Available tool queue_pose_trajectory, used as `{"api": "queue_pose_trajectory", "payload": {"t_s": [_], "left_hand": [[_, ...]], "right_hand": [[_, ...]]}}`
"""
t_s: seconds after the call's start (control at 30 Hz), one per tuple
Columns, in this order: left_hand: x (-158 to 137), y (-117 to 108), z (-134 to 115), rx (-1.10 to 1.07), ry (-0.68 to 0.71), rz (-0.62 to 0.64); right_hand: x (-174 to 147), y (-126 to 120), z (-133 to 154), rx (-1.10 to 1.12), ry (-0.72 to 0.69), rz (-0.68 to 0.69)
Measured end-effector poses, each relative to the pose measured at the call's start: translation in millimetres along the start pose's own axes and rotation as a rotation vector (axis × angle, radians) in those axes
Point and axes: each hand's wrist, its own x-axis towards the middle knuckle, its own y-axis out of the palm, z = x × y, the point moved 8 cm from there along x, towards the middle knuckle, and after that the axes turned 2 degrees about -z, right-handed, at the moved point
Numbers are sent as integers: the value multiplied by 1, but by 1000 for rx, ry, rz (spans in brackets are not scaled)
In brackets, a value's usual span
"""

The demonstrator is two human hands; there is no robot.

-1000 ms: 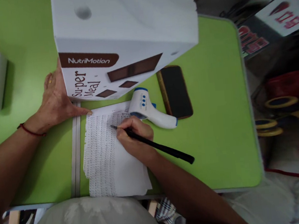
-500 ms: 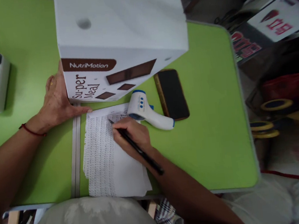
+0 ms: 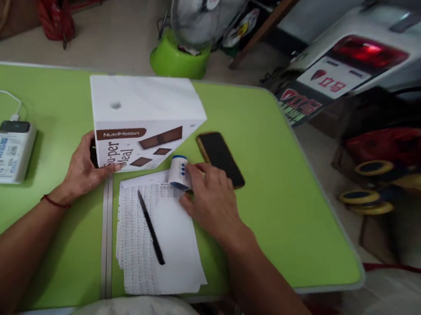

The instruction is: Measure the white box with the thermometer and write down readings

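Observation:
My left hand [image 3: 85, 165] grips the lower left corner of a white NutriMotion carton [image 3: 144, 99], its thumb on the printed front and its fingers along the side. Over the handle of a white and blue infrared thermometer [image 3: 178, 173] my right hand [image 3: 214, 197] is closed, hiding most of that handle. The thermometer's head still shows, at the top right of the sheets of paper [image 3: 178, 251]. Rows of small handwriting cover the left part of the top sheet. Across the writing lies a black pen [image 3: 151, 229], untouched by either hand.
Just beyond my right hand is a dark phone [image 3: 221, 159] in a case. A white power bank [image 3: 10, 153] with a cable sits at the left of the green table [image 3: 286, 229]. A fan [image 3: 213, 7] on a green stool [image 3: 181, 60] and a white scooter [image 3: 365, 56] stand beyond.
My right hand has let go of the pen, which now lies on the paper, and has closed on the thermometer. My left thumb has come onto the carton's front. The view has tilted up.

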Motion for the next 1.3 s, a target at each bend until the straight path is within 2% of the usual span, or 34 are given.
{"api": "queue_pose_trajectory", "payload": {"t_s": [0.1,0.17,0.23,0.33,0.43,0.5,0.57,0.63,0.7,0.8,1.07,1.3], "left_hand": [[-3,-1,-10,58,-26,-21],[-4,0,-15,8,-63,-27],[-5,4,-17,-51,-118,-12],[-8,10,-19,-94,-173,37],[-13,13,-15,-54,-213,65],[-15,15,-12,-32,-224,85],[-17,16,-11,-29,-222,106],[-18,16,-10,-23,-215,120],[-17,17,-12,-17,-197,138],[-16,17,-17,-21,-151,162],[-14,20,-19,-5,-186,193],[-14,20,-24,66,-155,213]], "right_hand": [[0,18,-22,-33,110,176],[2,19,-29,33,145,182],[5,7,-35,131,211,64],[1,-20,-41,323,336,-193],[-10,-34,-29,683,388,-324],[-15,-30,-8,1017,374,-264],[-18,-19,18,1325,371,-121],[-18,-9,37,1475,404,-4],[-15,0,48,1533,442,69],[-9,8,52,1560,486,107],[2,4,50,1550,506,51],[6,4,51,1536,489,45]]}}
